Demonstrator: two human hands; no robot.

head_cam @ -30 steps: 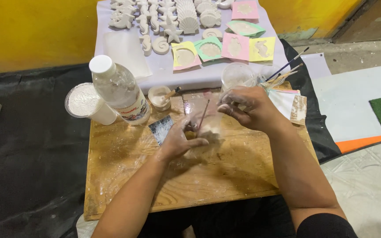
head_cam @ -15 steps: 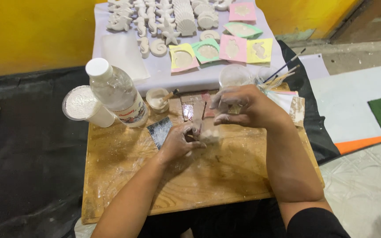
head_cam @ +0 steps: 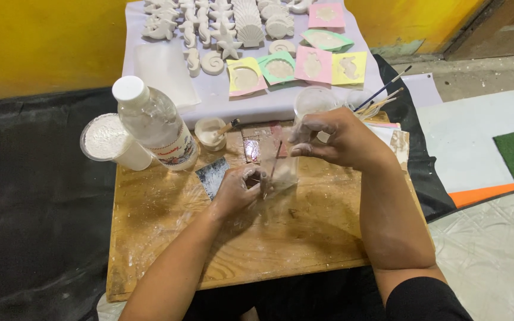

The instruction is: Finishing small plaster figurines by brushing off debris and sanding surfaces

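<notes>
- Nearest, my left hand [head_cam: 237, 189]: forearm reaching up from the lower left across the wooden board [head_cam: 168, 249], fingers curled shut around the lower end of a clear plastic piece [head_cam: 281, 169], knuckles dusted white.
- Next, my right hand [head_cam: 335, 141]: forearm coming in from the lower right, wrist bent inward, thumb and fingers pinched on the upper edge of the same clear plastic piece, remaining fingers loosely spread.
- Clear plastic piece: held between both hands just above the board's middle, with a thin dark stick [head_cam: 272, 170] slanting across it; whether the stick lies inside or behind, I cannot tell.
- Change since half a second ago: my hands have drawn slightly apart, the right lifted higher, the plastic piece more upright.
- Just beyond, left: clear bottle with white cap [head_cam: 153, 125], white tub of powder [head_cam: 109, 141] beside it, small cup [head_cam: 210, 132] with a stick.
- Right: clear cup [head_cam: 315, 102], brushes [head_cam: 382, 95].
- Farthest: white cloth [head_cam: 168, 71] bearing plaster shell and starfish casts [head_cam: 233, 30] and coloured moulds [head_cam: 295, 64].
</notes>
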